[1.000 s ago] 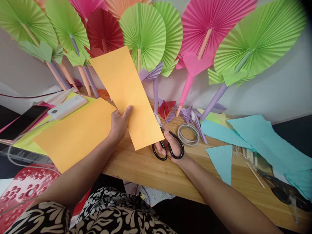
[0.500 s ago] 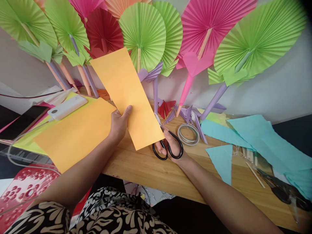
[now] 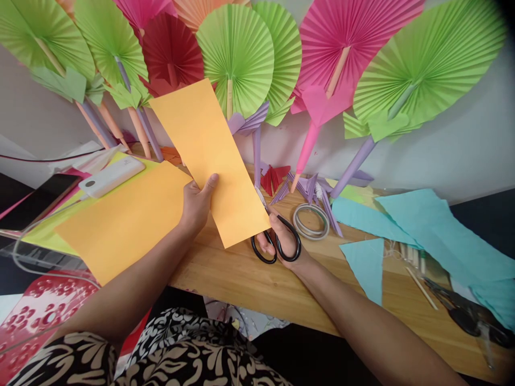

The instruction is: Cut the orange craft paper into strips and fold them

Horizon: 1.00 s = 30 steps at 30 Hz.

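My left hand (image 3: 198,201) grips a sheet of orange-yellow paper (image 3: 205,145) along its left side, thumb on top and fingers hidden behind. The sheet is held up, tilted, above the wooden table (image 3: 217,273). My right hand (image 3: 285,236) is closed on black-handled scissors (image 3: 298,242), with fingers in the loops. Their blades lie along the sheet's right edge near its lower corner, partly behind the paper. How far they cut in, I cannot tell. A larger orange-yellow sheet (image 3: 129,225) rests on the table beneath my left forearm.
Pleated paper fans (image 3: 235,59) on rolled handles lean against the wall. A tape roll (image 3: 311,221) lies right of the scissors, near turquoise paper pieces (image 3: 368,262) and a second pair of scissors (image 3: 462,313). A white power bank (image 3: 112,176) and a phone (image 3: 40,201) are at the left.
The scissor handles have come slightly closer together in my right hand. My left hand and the sheet have hardly moved.
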Available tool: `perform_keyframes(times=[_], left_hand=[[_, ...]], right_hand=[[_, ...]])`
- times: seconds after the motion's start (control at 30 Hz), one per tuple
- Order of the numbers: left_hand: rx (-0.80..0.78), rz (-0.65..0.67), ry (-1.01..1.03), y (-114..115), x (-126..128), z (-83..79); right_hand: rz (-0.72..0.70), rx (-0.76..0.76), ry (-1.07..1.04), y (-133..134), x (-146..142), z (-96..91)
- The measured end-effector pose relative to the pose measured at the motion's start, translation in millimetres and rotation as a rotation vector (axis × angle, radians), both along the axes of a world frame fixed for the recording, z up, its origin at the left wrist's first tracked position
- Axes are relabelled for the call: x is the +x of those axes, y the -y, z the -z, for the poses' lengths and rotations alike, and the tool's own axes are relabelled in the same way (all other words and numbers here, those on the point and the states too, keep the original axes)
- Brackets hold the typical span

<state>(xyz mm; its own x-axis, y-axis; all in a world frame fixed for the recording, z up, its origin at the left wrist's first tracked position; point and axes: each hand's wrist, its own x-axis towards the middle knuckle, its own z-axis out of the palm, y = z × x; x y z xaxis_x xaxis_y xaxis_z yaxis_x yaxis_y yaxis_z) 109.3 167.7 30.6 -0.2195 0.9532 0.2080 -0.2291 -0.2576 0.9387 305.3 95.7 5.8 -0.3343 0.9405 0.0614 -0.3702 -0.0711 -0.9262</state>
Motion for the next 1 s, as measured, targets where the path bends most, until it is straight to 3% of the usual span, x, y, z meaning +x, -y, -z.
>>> perform_keyframes(times=[0.67,1.0], left_hand=[[-0.023,0.000,0.015,1.6,0.2,-3.8],[-0.012,0.027,0.055,-3.6,-3.9,1.8]], right_hand=[[0.002,0.011,0.058,1.7,-0.6,-4.7],[-0.013,-0.018,0.043,2.6,0.6,-4.0]])
